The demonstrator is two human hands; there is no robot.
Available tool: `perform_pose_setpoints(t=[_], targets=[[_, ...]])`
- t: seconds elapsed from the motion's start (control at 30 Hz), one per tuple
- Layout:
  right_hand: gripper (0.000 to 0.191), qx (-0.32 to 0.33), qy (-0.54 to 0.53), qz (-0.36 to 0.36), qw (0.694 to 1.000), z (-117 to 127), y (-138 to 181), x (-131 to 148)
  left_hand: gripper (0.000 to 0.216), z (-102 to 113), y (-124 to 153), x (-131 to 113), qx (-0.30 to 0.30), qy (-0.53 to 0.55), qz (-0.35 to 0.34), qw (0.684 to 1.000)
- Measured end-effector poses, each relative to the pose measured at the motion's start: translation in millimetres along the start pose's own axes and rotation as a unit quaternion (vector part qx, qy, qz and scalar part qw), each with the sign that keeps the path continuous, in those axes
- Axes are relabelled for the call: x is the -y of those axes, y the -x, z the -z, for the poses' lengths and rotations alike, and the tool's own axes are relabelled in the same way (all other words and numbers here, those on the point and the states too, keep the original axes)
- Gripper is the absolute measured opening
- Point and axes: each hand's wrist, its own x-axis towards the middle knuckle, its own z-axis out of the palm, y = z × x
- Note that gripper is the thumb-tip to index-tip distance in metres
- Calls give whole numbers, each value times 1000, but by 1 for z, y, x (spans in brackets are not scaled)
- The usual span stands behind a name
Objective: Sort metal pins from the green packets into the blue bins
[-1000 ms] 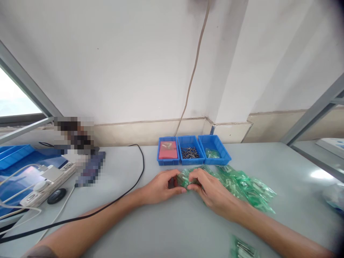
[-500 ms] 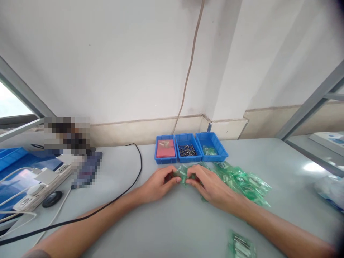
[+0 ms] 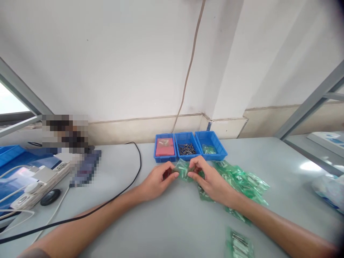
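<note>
Between my two hands a small green plastic bag (image 3: pixel 183 170) is held up over the table, with pale pieces showing inside it. My left hand (image 3: pixel 158 181) pinches the bag's left edge between thumb and fingers. On the opposite edge, my right hand (image 3: pixel 205 179) has the same kind of pinch. More green bags (image 3: pixel 242 182) lie in a loose pile beside and under my right wrist. One separate green bag (image 3: pixel 239 244) with metal pins inside lies near the table's front edge.
Three blue bins stand in a row at the back: one with red sheets (image 3: pixel 165 147), one with metal pins (image 3: pixel 187 149), one with a few green bags (image 3: pixel 209 149). A black cable (image 3: pixel 129 188) crosses my left forearm. Power strips (image 3: pixel 40 186) and a mouse (image 3: pixel 50 197) lie left.
My hands have drawn slightly apart, and the bag between them now looks more spread out and flatter. The view has shifted a little.
</note>
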Motion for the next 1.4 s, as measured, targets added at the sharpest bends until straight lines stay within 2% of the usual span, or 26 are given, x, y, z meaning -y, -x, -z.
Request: perform_pose_setpoints(t=[0.27,0.57,0.9,1.4], targets=[[7,19,-13,-10,1000,4,3,7,29,-1,0,0,12,-7,-4,1000],[8,10,-35,-13,999,1,2,2,28,-1,0,0,16,-27,-13,999],[16,34,-71,-19,997,1,0,1,29,-1,-1,-1,20,-30,-15,999],[30,43,-61,-22,997,0,3,2,29,0,0,-5,41,-22,-23,999]])
